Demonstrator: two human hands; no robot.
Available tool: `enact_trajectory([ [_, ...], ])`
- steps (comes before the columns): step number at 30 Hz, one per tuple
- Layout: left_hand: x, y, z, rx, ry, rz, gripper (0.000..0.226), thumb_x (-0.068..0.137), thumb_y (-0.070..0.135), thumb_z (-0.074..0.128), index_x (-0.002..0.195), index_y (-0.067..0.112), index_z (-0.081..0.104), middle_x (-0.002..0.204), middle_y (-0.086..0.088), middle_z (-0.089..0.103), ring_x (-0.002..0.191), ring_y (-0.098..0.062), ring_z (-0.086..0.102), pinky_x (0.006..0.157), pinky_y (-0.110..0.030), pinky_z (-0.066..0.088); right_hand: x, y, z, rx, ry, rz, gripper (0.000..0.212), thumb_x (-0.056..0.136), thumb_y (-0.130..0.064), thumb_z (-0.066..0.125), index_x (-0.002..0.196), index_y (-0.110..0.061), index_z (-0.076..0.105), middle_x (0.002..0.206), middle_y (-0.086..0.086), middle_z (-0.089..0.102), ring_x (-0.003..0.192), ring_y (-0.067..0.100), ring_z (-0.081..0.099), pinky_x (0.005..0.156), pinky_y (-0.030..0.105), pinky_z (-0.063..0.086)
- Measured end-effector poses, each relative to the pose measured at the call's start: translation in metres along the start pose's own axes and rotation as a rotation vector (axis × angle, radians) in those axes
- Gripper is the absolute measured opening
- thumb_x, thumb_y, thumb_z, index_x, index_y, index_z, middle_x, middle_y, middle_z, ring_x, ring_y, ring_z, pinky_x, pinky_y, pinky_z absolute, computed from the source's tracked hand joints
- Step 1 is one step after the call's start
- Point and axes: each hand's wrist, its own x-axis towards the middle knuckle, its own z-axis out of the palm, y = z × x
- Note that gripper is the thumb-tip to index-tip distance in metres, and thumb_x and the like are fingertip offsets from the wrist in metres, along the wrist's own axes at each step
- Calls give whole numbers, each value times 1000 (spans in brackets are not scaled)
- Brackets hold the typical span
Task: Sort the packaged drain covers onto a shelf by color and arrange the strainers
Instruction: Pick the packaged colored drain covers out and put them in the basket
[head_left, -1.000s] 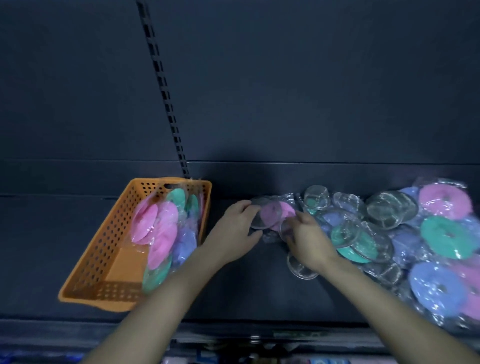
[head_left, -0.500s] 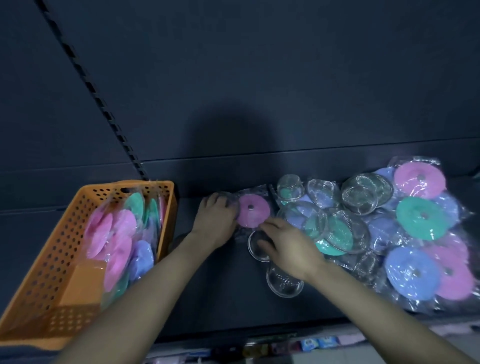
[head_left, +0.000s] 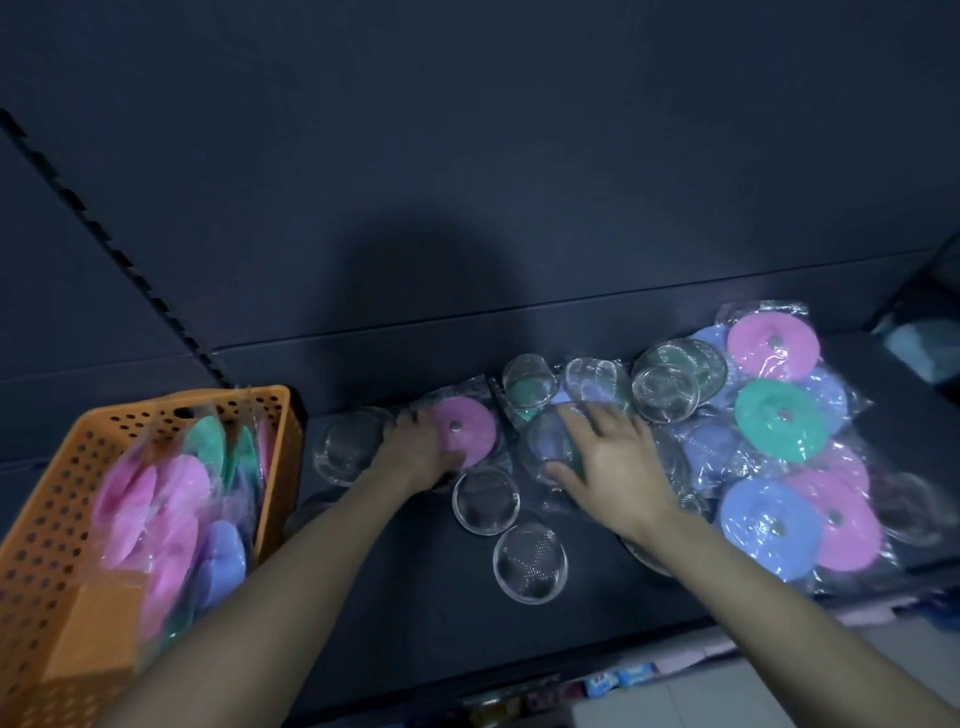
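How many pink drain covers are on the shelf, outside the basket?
3: left pink cover at the left hand, back pink cover at the pile's rear, front pink cover at its right edge. More may be hidden.

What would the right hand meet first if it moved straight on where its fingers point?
Probably the mesh strainer lying just beyond the fingertips of the right hand; depth is unclear.

Just right of the orange basket (head_left: 274, 467) a mesh strainer (head_left: 347, 448) is seen, with the left hand (head_left: 415, 457) laid on a pink drain cover (head_left: 470, 431) beyond it. Farther right of the basket, the right hand (head_left: 610, 467) is spread over bagged covers (head_left: 543, 447).
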Motion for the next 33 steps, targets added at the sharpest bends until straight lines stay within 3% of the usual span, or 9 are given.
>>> enact_trajectory([
  [3, 1, 0, -2, -40, 2, -35, 102, 77, 45, 69, 147, 3, 7, 147, -22, 27, 136, -37, 26, 113, -42, 20, -7, -6, 2, -11, 1, -154, 73, 79, -55, 58, 139, -17, 40, 142, 6, 46, 135, 28, 36, 112, 50, 14],
  [7, -1, 4, -4, -306, 108, -8, 112, 66, 25, 82, 148, 7, 8, 139, -21, 40, 126, -35, 42, 102, -38, 38, -17, -12, 13, -123, -15, -279, 73, 70, -60, 62, 128, -17, 53, 126, 2, 61, 117, 25, 57, 109, 53, 14],
  [11, -4, 6, -5, -564, 173, -37, 109, 67, 5, 79, 149, 6, 7, 137, -20, 40, 121, -29, 45, 90, -28, 39, -24, -21, 17, -60, 35, -333, 53, 80, -54, 41, 112, -18, 62, 107, -1, 69, 99, 21, 65, 100, 45, 28],
  [14, -8, 3, -7, -737, 182, -119, 75, 69, 3, 79, 131, 2, 37, 119, -14, 55, 98, -21, 53, 76, -27, 42, -16, -20, 12, 64, 7, -262, 35, 87, -38, 42, 97, -12, 64, 97, 5, 67, 91, 29, 64, 87, 38, 48],
  [16, -8, -1, -8, -847, 199, -127, 52, 68, 0, 78, 110, 7, 48, 104, -8, 58, 90, -20, 55, 70, -26, 43, -3, -18, 3, 97, 7, -175, 25, 89, -25, 48, 96, -6, 61, 96, 10, 62, 92, 34, 59, 79, 38, 51],
  [22, -5, -5, -9, -1111, 280, -168, 17, 76, -1, 68, 82, 12, 57, 87, -9, 60, 83, -26, 58, 69, -36, 48, 37, -17, -4, 35, -94, -6, 45, 93, -34, 49, 121, 0, 51, 125, 15, 53, 123, 31, 39, 102, 35, 36],
  [25, -4, -3, -9, -1125, 294, -177, 9, 82, 4, 60, 83, 11, 54, 86, -8, 58, 87, -29, 58, 71, -42, 50, 49, -23, 0, -112, -134, 44, 68, 88, -43, 54, 139, -3, 35, 144, 13, 36, 134, 33, 24, 109, 42, 24],
  [28, -5, -1, -12, -1135, 292, -197, 9, 87, 7, 55, 94, 10, 50, 91, -7, 55, 92, -30, 57, 82, -50, 52, 56, -21, 2, -231, -117, 71, 79, 82, -55, 55, 138, -3, 33, 144, 12, 32, 136, 33, 19, 108, 46, 20],
  [33, -9, 3, -15, -1151, 304, -180, 10, 90, 10, 54, 98, 13, 49, 94, -3, 54, 102, -32, 57, 89, -51, 51, 66, -8, 8, -329, -51, 19, 39, 84, -30, 56, 113, -4, 55, 119, 8, 59, 120, 31, 38, 93, 43, 31],
])
